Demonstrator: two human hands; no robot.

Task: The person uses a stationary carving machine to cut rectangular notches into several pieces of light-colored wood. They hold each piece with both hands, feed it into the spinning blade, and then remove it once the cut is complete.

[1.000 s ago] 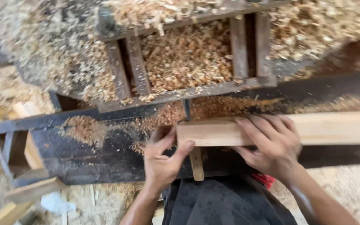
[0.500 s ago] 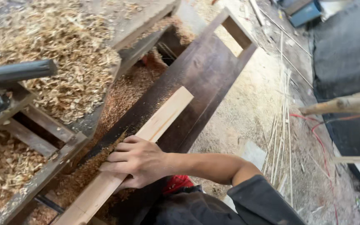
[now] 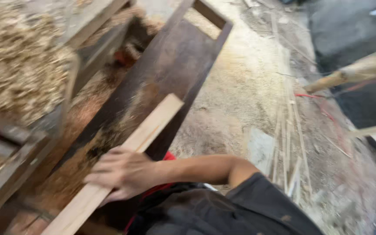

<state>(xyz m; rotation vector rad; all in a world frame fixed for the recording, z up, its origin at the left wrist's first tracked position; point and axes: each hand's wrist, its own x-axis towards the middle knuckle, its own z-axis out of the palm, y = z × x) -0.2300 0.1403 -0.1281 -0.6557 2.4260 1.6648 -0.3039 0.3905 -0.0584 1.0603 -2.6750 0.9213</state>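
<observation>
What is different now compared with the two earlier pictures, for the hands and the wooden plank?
One second ago both hands pressed the pale plank on the dark bench. The left hand has since gone out of view. The camera has turned right, showing the sawdust floor. The right hand still rests on the plank, which still lies along the bench.

Your left hand is out of view. Motion blur smears your right hand (image 3: 122, 174), so its grip on the pale plank (image 3: 122, 161) is unclear; the plank's near end runs off the bottom edge.
</observation>
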